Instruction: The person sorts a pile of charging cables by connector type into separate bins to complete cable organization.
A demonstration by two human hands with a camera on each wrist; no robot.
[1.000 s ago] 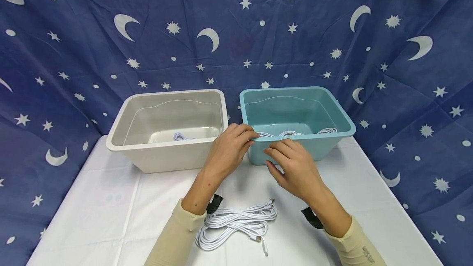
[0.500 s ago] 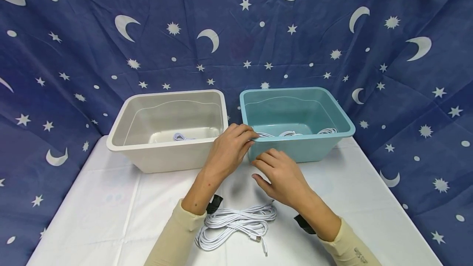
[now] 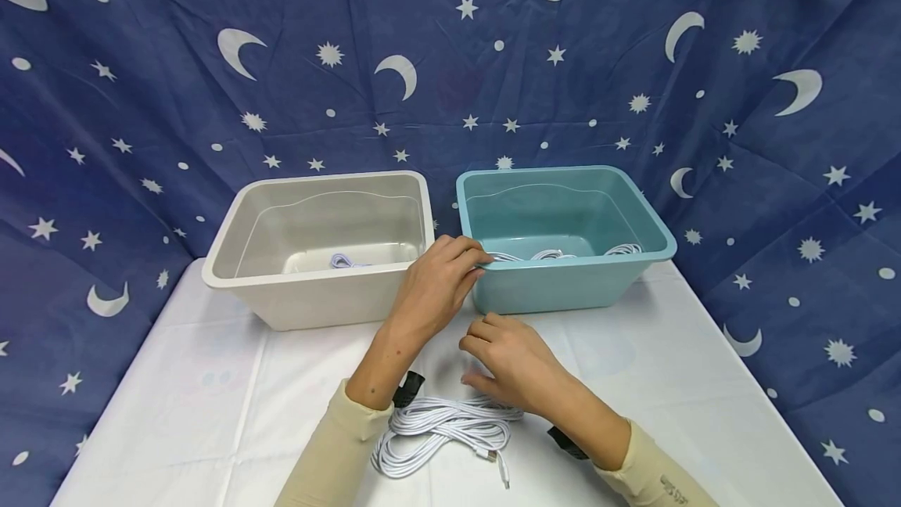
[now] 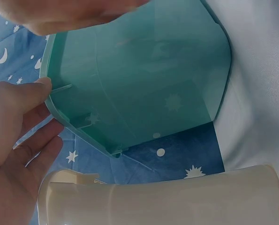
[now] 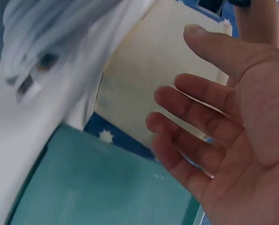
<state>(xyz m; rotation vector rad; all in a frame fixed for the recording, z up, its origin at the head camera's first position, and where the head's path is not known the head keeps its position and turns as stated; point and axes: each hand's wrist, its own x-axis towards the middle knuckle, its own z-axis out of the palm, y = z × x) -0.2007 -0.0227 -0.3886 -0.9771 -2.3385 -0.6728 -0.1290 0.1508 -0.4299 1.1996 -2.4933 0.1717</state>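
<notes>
My left hand (image 3: 439,272) rests its fingertips on the near left corner of the teal bin (image 3: 556,284). In the left wrist view its thumb (image 4: 44,84) lies against the rim, the other fingers loosely bent behind. My right hand (image 3: 514,358) hovers above the table with nothing in it, its fingers apart and slightly curved in the right wrist view. Just below it lies a coiled bundle of white USB cables (image 3: 450,433), partly covered by the hand; metal plugs (image 3: 498,460) stick out at the front. White cables (image 3: 552,254) also lie inside the teal bin.
Left of the teal bin stands an off-white bin (image 3: 324,296) holding a small coiled cable (image 3: 341,260). Both sit on a white tablecloth (image 3: 183,397). A blue curtain (image 3: 450,92) with moons and stars closes off the back and sides.
My right hand has drawn away from the front of the teal bin, down and to the left, over the cable bundle's back edge. The left hand has stayed at the rim.
</notes>
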